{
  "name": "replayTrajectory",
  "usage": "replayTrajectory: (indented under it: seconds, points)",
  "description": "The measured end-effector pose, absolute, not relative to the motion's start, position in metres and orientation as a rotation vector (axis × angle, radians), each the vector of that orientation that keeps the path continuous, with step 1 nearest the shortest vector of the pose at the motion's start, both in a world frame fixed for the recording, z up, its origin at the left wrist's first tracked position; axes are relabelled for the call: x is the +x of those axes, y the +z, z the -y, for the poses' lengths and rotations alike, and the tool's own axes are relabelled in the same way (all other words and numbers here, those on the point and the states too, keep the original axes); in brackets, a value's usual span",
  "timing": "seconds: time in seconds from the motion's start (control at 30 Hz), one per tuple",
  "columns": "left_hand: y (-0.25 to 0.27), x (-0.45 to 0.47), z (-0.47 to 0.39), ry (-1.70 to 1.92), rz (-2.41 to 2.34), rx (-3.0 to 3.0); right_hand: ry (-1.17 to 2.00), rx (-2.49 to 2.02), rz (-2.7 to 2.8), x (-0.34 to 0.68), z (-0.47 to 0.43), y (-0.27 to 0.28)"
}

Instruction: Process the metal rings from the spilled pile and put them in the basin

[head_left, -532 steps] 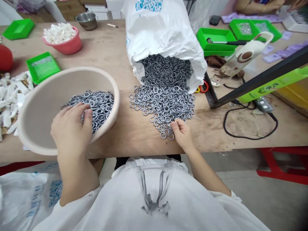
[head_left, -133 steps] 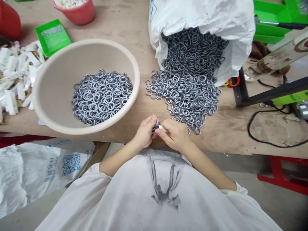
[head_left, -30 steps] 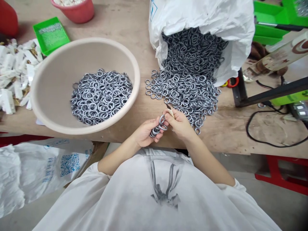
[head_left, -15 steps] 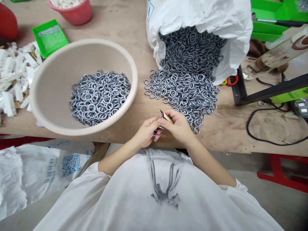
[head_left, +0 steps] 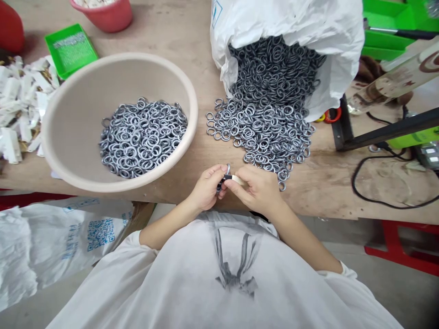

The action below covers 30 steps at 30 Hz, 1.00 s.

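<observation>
My left hand [head_left: 206, 188] is closed on a grey metal ring [head_left: 228, 168], pinched upright between thumb and fingers. More dark rings seem to sit lower in the same fingers, partly hidden. My right hand [head_left: 259, 189] grips a small knife [head_left: 237, 180] with a pale handle and a dark blade. Its blade points left and lies against or very near the ring; contact is hard to make out. Just beyond my right hand spreads a heap of loose rings [head_left: 262, 130], spilling from a white sack [head_left: 288, 18]. To the left, a beige basin [head_left: 73, 119] holds a pile of similar rings.
A green tray [head_left: 70, 55] of small parts and a pink bucket [head_left: 109, 18] stand behind the basin. White pieces [head_left: 17, 105] lie far left. At right are a black metal frame [head_left: 387, 130], a cable [head_left: 355, 183] and green bins [head_left: 387, 43].
The knife has turned from pointing up and away to lying level with its blade toward the left. My right hand has rolled over and moved slightly right; the ring now shows above my left fingertips.
</observation>
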<state>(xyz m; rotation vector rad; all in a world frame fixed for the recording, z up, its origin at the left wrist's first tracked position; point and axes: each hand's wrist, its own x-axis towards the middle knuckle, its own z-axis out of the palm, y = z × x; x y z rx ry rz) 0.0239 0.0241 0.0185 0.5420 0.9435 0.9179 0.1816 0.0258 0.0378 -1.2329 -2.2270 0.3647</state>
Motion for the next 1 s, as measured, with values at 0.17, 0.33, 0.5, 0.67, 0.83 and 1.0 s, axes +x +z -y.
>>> replayTrajectory:
  seconds: [0.17,0.33,0.5,0.67,0.83,1.0]
  points:
    - [0.019,0.020,-0.023,0.894,-0.936,0.561,0.482,-1.245,2.212,0.183,-0.025,0.038]
    - [0.020,0.015,-0.028,0.843,-0.876,0.551,0.622,-1.261,2.155,0.180,-0.022,0.037]
    - [0.023,0.011,-0.024,0.731,-0.779,0.530,0.722,-1.480,1.905,0.188,-0.038,0.024]
    - [0.022,0.013,-0.017,0.694,-0.757,0.546,0.886,-1.421,1.675,0.194,-0.047,0.026]
    - [0.017,0.016,-0.020,0.761,-0.793,0.568,1.166,-1.202,1.783,0.174,-0.035,0.034]
    - [0.012,0.010,-0.022,0.794,-0.819,0.631,0.936,-1.422,1.851,0.181,-0.067,0.022]
